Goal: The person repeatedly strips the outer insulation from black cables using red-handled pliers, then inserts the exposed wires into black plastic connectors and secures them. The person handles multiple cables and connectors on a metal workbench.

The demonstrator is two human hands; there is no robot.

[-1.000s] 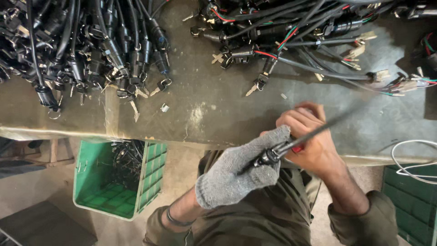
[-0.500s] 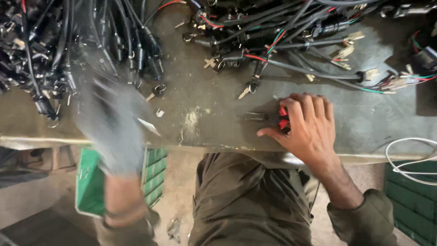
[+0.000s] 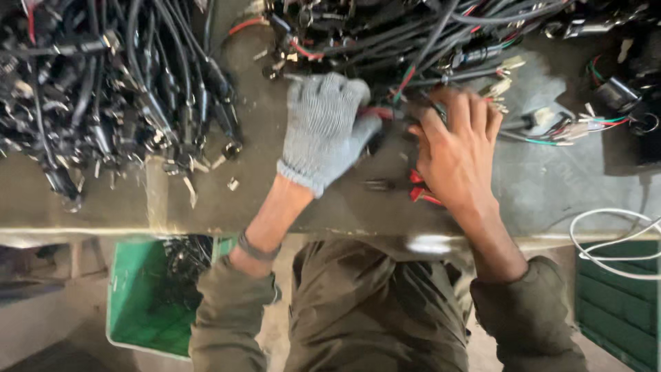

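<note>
My left hand [image 3: 327, 127], in a grey knit glove, reaches into the tangle of black, red and green cables [image 3: 427, 48] at the top middle of the workbench. Its thumb and fingers pinch a red-and-black cable [image 3: 377, 111]. My bare right hand [image 3: 458, 148] lies palm down just to the right, fingers spread over the same wires. A red-handled cutting tool [image 3: 418, 191] rests on the bench, partly hidden under that palm. A small dark metal piece [image 3: 377, 184] lies between my two wrists.
A second heap of black cables with connectors [image 3: 103, 89] fills the bench's left side, with cut scraps [image 3: 189, 186] near it. Below the bench edge [image 3: 138, 231] stands a green crate [image 3: 138, 303] holding cable bits. A white cord [image 3: 613, 241] loops at the right, above another green crate [image 3: 620, 310].
My left hand swung from the left cable heap over to the middle pile and took hold of a cable. My right hand slid up off the red-handled tool onto the wires.
</note>
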